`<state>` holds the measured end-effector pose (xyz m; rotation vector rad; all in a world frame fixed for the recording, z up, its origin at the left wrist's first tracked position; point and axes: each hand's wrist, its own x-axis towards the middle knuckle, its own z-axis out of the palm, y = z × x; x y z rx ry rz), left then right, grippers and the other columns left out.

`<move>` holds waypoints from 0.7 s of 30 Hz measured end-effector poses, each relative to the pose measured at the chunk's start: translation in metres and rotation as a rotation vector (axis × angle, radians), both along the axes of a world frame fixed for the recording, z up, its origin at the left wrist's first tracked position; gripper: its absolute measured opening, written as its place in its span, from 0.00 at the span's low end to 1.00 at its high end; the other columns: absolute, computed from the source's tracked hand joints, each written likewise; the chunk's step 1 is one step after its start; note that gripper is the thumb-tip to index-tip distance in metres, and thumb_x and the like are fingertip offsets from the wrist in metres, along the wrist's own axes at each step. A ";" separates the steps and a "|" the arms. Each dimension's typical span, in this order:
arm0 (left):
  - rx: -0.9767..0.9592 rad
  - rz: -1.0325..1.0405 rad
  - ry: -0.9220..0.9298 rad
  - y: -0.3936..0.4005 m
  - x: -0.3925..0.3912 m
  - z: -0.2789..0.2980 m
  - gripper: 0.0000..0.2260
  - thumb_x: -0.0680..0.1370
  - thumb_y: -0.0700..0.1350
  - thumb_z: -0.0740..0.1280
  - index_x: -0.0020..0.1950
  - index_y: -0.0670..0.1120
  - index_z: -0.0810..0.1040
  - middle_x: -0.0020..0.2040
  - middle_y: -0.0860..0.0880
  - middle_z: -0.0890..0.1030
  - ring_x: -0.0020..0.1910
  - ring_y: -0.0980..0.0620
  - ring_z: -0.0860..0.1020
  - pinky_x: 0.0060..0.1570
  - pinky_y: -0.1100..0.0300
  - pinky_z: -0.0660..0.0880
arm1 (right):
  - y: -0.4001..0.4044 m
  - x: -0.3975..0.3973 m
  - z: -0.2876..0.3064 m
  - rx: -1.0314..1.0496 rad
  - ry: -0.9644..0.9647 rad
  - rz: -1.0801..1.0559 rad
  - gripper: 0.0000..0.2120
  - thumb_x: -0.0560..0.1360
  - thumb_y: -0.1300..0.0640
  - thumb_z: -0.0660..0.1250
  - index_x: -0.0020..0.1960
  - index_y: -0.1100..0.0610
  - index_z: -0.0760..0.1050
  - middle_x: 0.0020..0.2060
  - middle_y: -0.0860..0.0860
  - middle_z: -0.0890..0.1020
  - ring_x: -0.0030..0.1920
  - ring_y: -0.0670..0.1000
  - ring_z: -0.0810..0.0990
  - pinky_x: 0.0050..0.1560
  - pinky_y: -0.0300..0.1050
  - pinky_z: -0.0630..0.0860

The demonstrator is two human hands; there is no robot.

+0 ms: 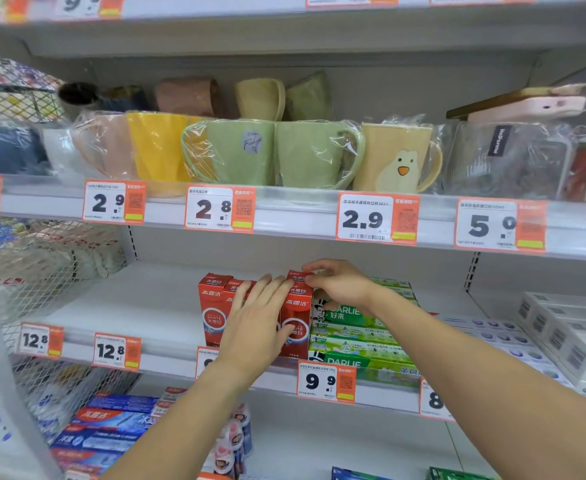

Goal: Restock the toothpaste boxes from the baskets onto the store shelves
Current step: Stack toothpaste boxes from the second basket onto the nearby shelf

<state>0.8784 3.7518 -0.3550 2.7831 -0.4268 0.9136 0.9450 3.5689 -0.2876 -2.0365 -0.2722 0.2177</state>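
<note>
**A:** what's on that middle shelf (118, 306)?

**B:** red toothpaste boxes (215, 306) standing upright, "WHITE" in a circle plus Chinese text. Left hand (260, 317) lies flat against their fronts, fingers straight, thumb on the rightmost red box (296, 320). Right hand (340, 289) pinches that box's top end with curled fingers.

**A:** and beside them?

**B:** green DARLIE boxes (354, 337) stacked flat, touching the red ones. Price tag (326, 381) below reads 9.9; two further left say 12.8. Mugs (236, 155) above are tagged 2.9, 2.8, 2.9.
</note>
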 end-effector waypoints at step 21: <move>-0.452 -0.071 0.745 0.019 -0.098 -0.142 0.05 0.78 0.48 0.68 0.43 0.50 0.79 0.40 0.52 0.82 0.40 0.52 0.80 0.44 0.55 0.78 | 0.004 -0.172 -0.238 0.337 0.046 -0.413 0.10 0.76 0.70 0.66 0.44 0.55 0.76 0.35 0.53 0.80 0.35 0.52 0.79 0.34 0.39 0.74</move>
